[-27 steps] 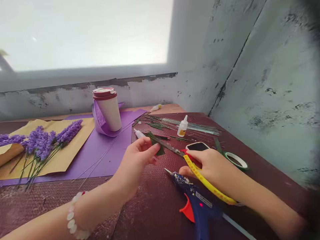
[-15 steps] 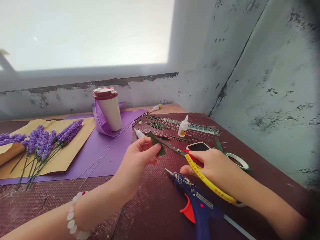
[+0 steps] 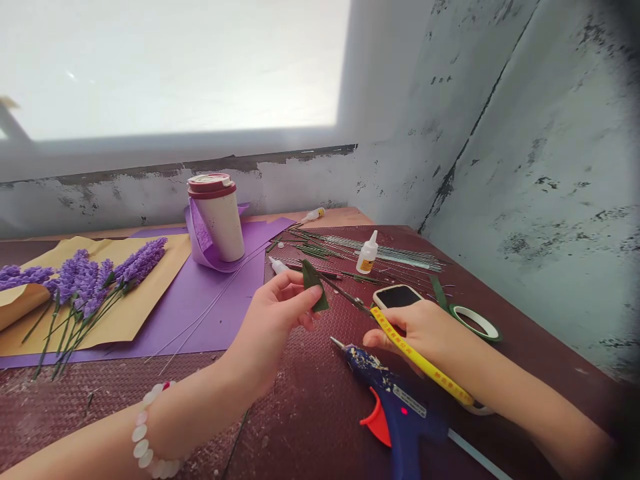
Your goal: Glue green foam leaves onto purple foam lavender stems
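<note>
Between the thumb and fingers of my left hand [image 3: 283,313] is a small dark green piece [image 3: 315,287] with a pointed top. My right hand [image 3: 425,333] is closed on scissors [image 3: 358,303], whose grip shows a yellow printed strip [image 3: 420,363]. The scissor blades point left and reach the right edge of the green piece; whether they touch it I cannot tell. Below my right hand lies a blue glue gun [image 3: 395,393] with a red trigger and a small red light.
Purple flowers [image 3: 83,280] lie on tan paper [image 3: 165,267] at left. A lidded cup [image 3: 223,220] stands on purple paper [image 3: 200,333]. Farther back are a glue bottle [image 3: 367,255] and thin wires [image 3: 405,256]. A phone [image 3: 397,295] and green tape roll [image 3: 475,323] lie at right.
The scissors have turned and closed a little, and their red part no longer shows. The green piece now has a more pointed, slanted upper edge.
</note>
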`<state>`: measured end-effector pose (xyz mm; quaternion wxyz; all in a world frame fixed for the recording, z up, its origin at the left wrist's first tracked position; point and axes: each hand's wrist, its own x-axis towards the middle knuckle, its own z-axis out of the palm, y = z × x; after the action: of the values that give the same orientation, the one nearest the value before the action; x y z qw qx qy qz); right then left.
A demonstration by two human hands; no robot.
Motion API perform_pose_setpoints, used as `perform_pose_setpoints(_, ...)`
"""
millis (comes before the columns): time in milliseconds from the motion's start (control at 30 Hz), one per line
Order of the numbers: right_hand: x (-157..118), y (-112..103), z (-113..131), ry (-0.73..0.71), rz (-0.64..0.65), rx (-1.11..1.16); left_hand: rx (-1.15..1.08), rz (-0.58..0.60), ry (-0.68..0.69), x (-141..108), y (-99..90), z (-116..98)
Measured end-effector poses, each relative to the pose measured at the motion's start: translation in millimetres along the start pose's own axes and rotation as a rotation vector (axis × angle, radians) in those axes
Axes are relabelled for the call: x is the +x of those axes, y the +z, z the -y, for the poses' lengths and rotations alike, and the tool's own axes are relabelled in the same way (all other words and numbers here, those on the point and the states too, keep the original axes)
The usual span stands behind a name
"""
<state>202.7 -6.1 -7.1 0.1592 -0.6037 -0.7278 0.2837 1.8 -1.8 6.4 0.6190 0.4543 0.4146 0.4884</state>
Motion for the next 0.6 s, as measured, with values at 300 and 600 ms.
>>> perform_pose_setpoints(300, 1, -4, 0, 0.119, 0.057, 0.468, 0.097, 0.056, -0.032, -4, -0.1, 2)
perform_pose_setpoints(600, -2, 12, -17, -0.219, 0.155, 0.758, 0.532, 0.187, 0.502, -15, 4.4, 0)
